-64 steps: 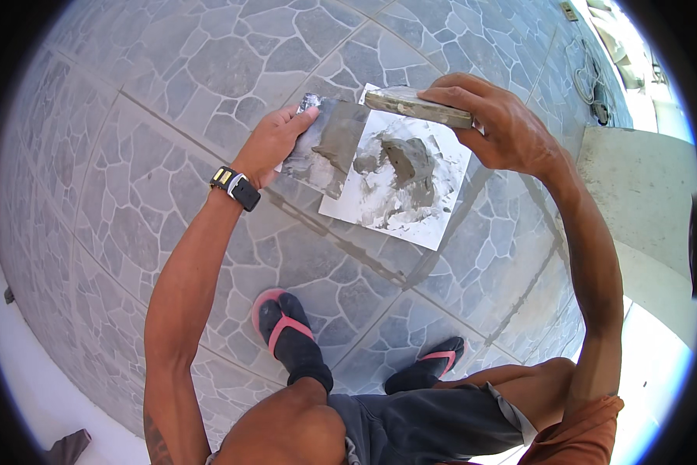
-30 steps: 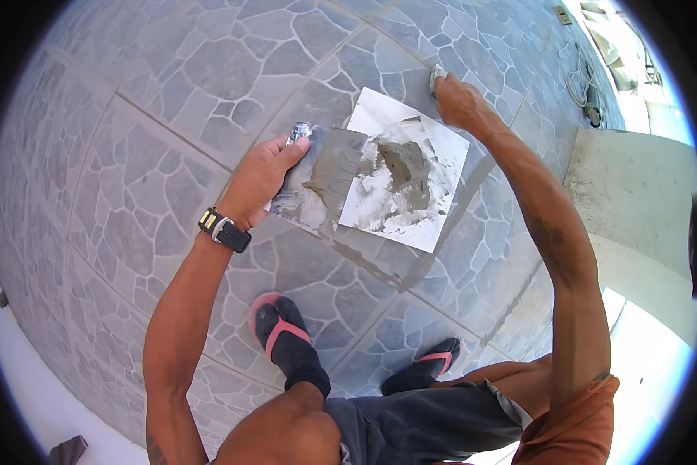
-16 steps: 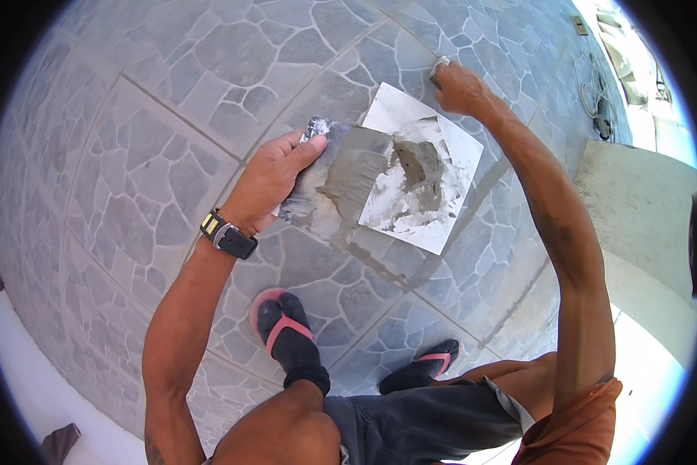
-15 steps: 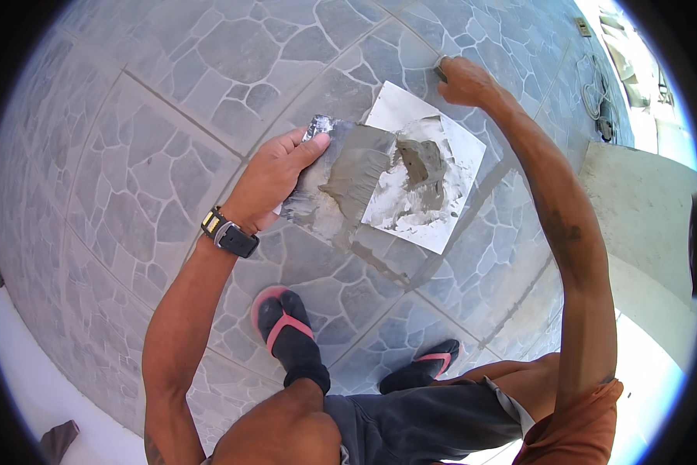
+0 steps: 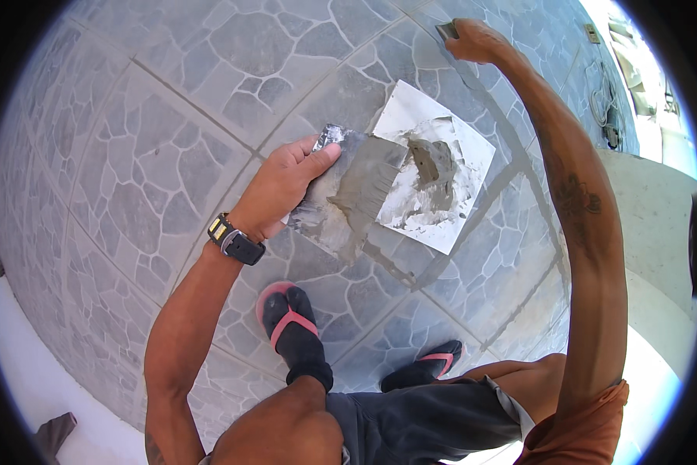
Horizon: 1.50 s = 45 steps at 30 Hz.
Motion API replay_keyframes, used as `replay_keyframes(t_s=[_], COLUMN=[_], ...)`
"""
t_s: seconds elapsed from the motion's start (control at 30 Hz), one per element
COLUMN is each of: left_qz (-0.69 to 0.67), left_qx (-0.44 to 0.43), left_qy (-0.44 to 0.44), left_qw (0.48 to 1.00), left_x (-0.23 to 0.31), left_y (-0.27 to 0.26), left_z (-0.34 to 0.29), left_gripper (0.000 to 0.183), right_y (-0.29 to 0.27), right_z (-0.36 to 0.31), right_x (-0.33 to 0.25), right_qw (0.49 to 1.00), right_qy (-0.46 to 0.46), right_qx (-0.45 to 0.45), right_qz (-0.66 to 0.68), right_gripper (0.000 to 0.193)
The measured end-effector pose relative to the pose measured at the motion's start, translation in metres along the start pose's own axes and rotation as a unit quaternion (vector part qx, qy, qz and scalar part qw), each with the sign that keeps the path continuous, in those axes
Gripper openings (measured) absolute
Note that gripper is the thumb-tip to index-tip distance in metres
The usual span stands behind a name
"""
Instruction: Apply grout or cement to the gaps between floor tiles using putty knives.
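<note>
Left hand: I have my left hand [image 5: 282, 190] low over the floor, thumb stretched out along the edge of a flat board [image 5: 345, 198], fingers curled under its near-left corner; the grip is closed on that board
Board: smeared with wet grey mortar [image 5: 364, 190], held tilted, its far-right part overlapping the white sheet [image 5: 441, 174]
Sheet: a white square lying on the floor, right of my left hand; a lump of grey mortar sits near its middle, with pale smears around it
Right hand: I see my right hand [image 5: 472, 39] stretched far out, well apart from the board, at the far edge of the view; it is closed around a small flat grey tool [image 5: 447, 31], of which only the end shows past the fingers
Watch: a dark wristwatch [image 5: 236, 240] on my left wrist
Floor: grey tiles [image 5: 155, 155] with a stone pattern, dark joints running between them
Feet: two dark sandals with pink straps, the left one [image 5: 290, 329] near the board, the other [image 5: 426, 364] further right
Clothes: dark shorts [image 5: 426, 422] and an orange sleeve [image 5: 589, 426] at the near edge
Right side: a pale concrete slab [image 5: 651, 232] beside the tiles
</note>
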<state>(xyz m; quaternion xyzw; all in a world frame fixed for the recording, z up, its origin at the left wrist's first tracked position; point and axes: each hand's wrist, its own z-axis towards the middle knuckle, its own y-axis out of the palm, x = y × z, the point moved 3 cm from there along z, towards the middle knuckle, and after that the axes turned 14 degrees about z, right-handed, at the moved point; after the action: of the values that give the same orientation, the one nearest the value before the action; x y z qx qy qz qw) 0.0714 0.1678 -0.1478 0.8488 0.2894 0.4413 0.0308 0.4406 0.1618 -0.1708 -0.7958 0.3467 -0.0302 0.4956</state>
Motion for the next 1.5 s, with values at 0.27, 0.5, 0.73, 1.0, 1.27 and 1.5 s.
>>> replay_keyframes(t_s=[0.27, 0.5, 0.73, 1.0, 1.27, 1.5], left_qz=[-0.003, -0.002, -0.001, 0.024, 0.043, 0.001], left_qx=[-0.016, 0.007, -0.008, -0.005, -0.022, -0.026], left_qy=[0.008, -0.013, -0.008, 0.003, 0.011, 0.008], left_qw=[1.000, 1.000, 1.000, 1.000, 0.999, 1.000], left_x=[0.004, -0.006, -0.006, 0.004, 0.006, -0.004], left_y=[-0.002, -0.007, -0.005, 0.010, 0.008, 0.004], left_z=[-0.005, -0.007, -0.003, -0.003, -0.013, -0.019], left_gripper=[0.033, 0.034, 0.034, 0.034, 0.034, 0.033], right_y=[0.015, -0.008, 0.024, 0.022, -0.006, -0.032], right_z=[0.022, 0.004, -0.012, -0.117, -0.189, -0.113], right_x=[-0.021, -0.012, 0.054, 0.109, 0.162, 0.092], right_qw=[0.993, 0.969, 0.962, 0.969, 0.988, 0.995], right_qy=[-0.065, -0.187, -0.195, -0.157, 0.003, -0.015], right_qx=[-0.025, 0.088, 0.056, -0.005, -0.112, 0.027], right_qz=[-0.099, -0.138, -0.183, -0.188, -0.109, 0.094], right_gripper=[0.035, 0.024, 0.048, 0.058, 0.045, 0.039])
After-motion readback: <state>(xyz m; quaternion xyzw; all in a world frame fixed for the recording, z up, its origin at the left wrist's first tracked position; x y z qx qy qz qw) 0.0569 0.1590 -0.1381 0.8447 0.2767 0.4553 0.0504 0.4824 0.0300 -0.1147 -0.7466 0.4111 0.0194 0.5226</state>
